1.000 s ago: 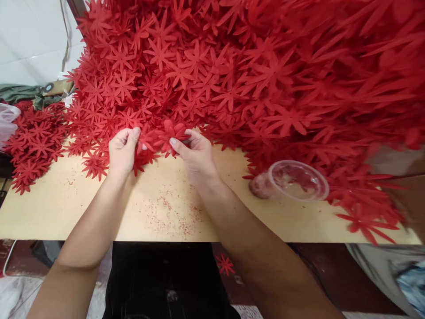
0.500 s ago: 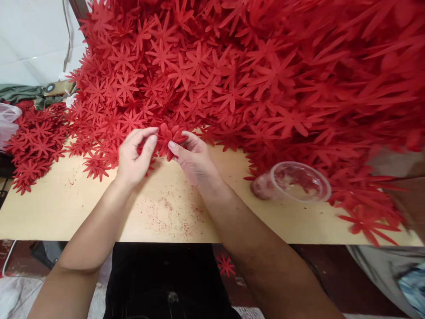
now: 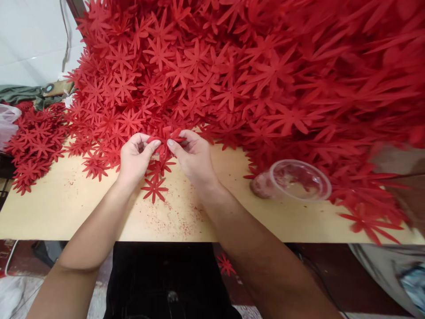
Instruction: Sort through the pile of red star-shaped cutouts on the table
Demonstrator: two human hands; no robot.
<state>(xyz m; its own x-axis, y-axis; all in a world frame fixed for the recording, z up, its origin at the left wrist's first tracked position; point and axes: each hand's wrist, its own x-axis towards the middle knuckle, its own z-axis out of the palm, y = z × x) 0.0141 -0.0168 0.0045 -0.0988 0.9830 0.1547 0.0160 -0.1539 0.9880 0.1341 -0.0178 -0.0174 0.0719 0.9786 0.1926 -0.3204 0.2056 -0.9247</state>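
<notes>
Between my two hands is a red artificial flower piece (image 3: 165,141) with narrow petals, held just above the table. My left hand (image 3: 135,156) pinches its left petals between thumb and fingers. On the other side, the thumb and fingers of my right hand (image 3: 193,155) grip it near the middle and right. Right below my hands, a loose red flower (image 3: 154,189) lies flat on the wood, with another one partly under my fingers. Behind my hands rises a large heap of red flower pieces (image 3: 199,66).
A clear plastic tub (image 3: 300,180) lies tipped on the table (image 3: 229,221), right of my arm. A smaller flower pile (image 3: 40,141) lies at the left, near a plastic bag (image 3: 8,120). Red crumbs dot the tabletop. One flower (image 3: 226,265) has fallen below the table edge.
My left hand has closed in on the held flower and now pinches its petals. A loose red flower now shows on the table below my hands.
</notes>
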